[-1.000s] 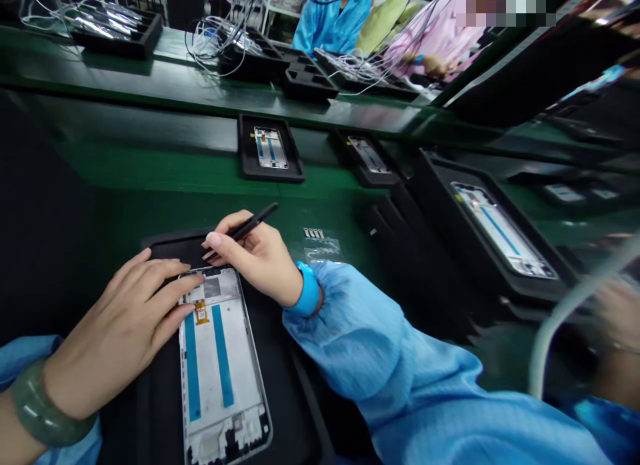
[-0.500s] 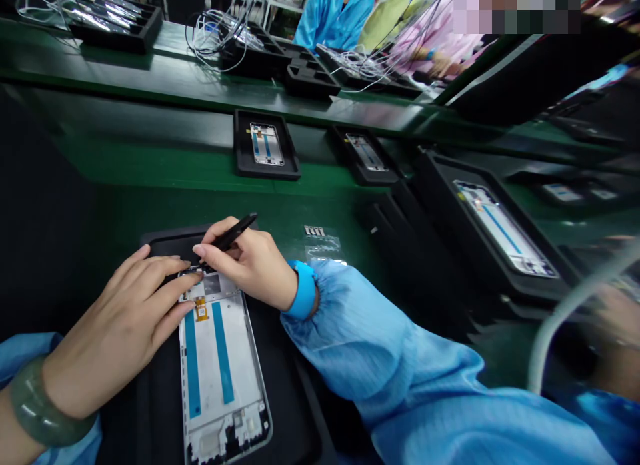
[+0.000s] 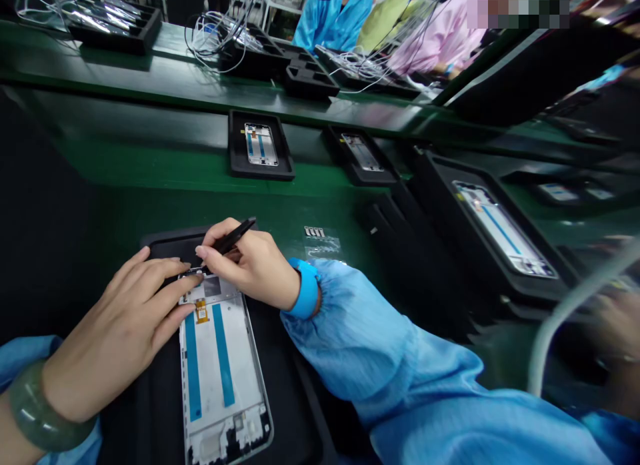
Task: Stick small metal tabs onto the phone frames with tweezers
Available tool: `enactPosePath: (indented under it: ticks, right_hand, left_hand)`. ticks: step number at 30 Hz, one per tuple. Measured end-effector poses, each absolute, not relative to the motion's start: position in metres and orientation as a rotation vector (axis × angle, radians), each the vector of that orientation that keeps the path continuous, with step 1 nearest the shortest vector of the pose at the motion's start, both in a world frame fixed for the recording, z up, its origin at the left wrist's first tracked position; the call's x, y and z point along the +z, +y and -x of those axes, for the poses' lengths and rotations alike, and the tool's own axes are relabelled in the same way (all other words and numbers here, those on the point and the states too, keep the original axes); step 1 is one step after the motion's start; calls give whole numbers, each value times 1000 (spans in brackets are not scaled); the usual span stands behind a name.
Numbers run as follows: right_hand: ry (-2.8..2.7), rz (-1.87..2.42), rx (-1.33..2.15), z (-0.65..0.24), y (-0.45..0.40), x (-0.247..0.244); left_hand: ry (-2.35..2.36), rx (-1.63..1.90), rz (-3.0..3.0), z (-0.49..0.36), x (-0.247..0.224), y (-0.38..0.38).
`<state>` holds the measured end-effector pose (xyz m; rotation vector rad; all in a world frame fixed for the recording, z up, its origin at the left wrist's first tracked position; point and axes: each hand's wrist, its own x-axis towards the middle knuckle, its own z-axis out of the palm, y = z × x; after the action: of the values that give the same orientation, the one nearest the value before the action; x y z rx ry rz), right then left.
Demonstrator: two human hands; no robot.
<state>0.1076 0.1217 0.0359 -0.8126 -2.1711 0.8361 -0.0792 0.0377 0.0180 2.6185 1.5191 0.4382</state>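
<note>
A silver phone frame [image 3: 210, 372] with two blue strips and an orange flex cable [image 3: 202, 312] lies in a black tray [image 3: 295, 412] in front of me. My left hand [image 3: 135, 305] rests flat over the frame's upper left corner, its fingers stretched out along the top edge. Above that same edge, my right hand [image 3: 245, 258] grips a slim black pen-like tool [image 3: 235, 237] between thumb and fingers. The tool slants down to the left, and its tip is close to my left fingertips. Those fingers partly hide the contact point.
Farther back, a black tray [image 3: 235, 165] and another black tray [image 3: 345, 165] each hold a phone frame. Stacked trays [image 3: 440, 252] stand at right, with a frame [image 3: 505, 228] on top. Small metal parts [image 3: 315, 232] lie beyond my right wrist. Co-workers sit behind a cable-strewn shelf [image 3: 175, 72].
The two trays at the back have shifted slightly left. The black tool's rear end has dipped a little. My left hand has barely moved. The pink-sleeved co-worker's arm has shifted.
</note>
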Motion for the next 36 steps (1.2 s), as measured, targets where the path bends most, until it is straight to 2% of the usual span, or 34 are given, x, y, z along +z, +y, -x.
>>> enactPosePath:
  ticks: [18, 29, 36]
  right_hand:
    - [-2690, 629, 584, -97, 127, 60]
    - [-2129, 792, 820, -110, 124, 31]
    - [-2131, 801, 884, -109, 122, 33]
  left_hand:
    - [1549, 377, -2605, 74, 29, 30]
    - [1563, 367, -2574, 73, 27, 29]
    - [1574, 343, -2568, 74, 27, 28]
